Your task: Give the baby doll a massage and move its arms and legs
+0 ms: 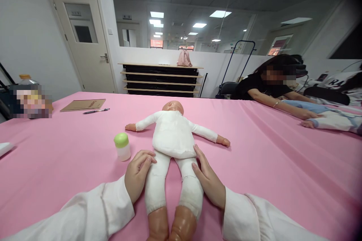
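Note:
A baby doll (174,133) with a white cloth body lies on its back on the pink tablecloth (93,147), arms spread and feet toward me. My left hand (138,173) rests against the outer side of the doll's thigh on the left, fingers laid over the cloth. On the other side, my right hand (208,179) lies along the doll's hip and thigh, its fingers stretched out. Neither hand grips anything. Beside my left hand stands a small clear jar (122,147) with a green lid.
Farther back lie a brown notebook (83,105) and a pen (96,111). A bottle with an orange cap (25,79) stands at the far left. At the right, a person in a black top (258,88) reaches toward another clothed doll (333,118).

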`<action>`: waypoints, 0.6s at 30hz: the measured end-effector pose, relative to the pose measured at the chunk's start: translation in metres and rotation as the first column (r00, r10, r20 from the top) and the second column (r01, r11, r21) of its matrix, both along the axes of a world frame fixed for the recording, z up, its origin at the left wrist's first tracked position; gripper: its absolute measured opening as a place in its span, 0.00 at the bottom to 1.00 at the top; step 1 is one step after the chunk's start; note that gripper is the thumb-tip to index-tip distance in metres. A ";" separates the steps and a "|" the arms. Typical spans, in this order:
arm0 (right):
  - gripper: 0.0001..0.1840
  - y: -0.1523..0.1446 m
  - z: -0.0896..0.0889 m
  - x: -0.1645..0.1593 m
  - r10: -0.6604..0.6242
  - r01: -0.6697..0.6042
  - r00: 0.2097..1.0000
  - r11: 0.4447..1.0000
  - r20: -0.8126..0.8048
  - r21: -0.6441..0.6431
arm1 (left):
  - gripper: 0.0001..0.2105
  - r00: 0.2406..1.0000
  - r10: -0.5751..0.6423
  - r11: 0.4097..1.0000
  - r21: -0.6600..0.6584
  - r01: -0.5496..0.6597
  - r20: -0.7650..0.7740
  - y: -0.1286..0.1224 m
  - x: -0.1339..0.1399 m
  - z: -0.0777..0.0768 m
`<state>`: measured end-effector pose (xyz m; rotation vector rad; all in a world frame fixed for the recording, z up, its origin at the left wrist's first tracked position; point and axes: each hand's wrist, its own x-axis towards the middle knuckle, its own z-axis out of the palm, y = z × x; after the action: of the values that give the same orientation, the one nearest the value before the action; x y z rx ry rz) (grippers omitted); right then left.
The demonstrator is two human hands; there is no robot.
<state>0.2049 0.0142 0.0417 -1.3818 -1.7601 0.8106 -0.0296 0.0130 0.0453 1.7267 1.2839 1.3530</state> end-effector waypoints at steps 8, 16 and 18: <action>0.32 0.002 -0.003 0.000 -0.012 0.015 0.998 0.999 -0.069 0.044 | 0.10 0.926 0.180 0.934 -0.352 -0.055 0.332 0.015 0.002 -0.005; 0.29 0.004 -0.003 -0.002 -0.051 0.055 0.998 0.994 -0.046 0.097 | 0.11 0.689 0.268 0.877 -0.466 0.114 0.674 0.037 0.007 -0.002; 0.27 0.005 -0.003 -0.003 -0.059 0.067 0.996 0.989 -0.060 0.131 | 0.07 0.641 0.185 0.878 -0.418 0.232 0.745 0.052 0.014 0.003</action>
<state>0.2019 0.0192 0.0384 -1.3071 -1.6872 0.6787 -0.0155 0.0648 0.0482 0.6514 0.9443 1.3633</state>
